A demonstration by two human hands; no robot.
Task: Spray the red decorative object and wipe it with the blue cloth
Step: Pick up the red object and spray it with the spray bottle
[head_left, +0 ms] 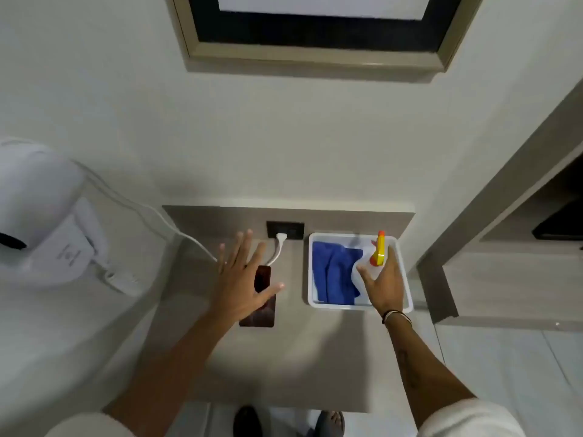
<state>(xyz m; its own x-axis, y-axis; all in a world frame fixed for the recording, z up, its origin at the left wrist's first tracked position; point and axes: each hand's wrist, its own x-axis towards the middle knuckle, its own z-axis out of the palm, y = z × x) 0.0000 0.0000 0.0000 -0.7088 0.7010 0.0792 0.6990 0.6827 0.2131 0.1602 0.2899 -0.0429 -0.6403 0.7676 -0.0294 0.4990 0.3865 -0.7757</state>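
Note:
A dark red decorative object stands on the wooden shelf, partly hidden behind my left hand. That hand hovers over it with fingers spread and holds nothing. A blue cloth lies crumpled in a white tray at the right of the shelf. My right hand is in the tray, wrapped around a white spray bottle with a yellow and orange nozzle.
A white plug and cable run from a black wall socket just behind the red object. A white wall-mounted hair dryer hangs at left. A framed picture is above. A cabinet stands at right.

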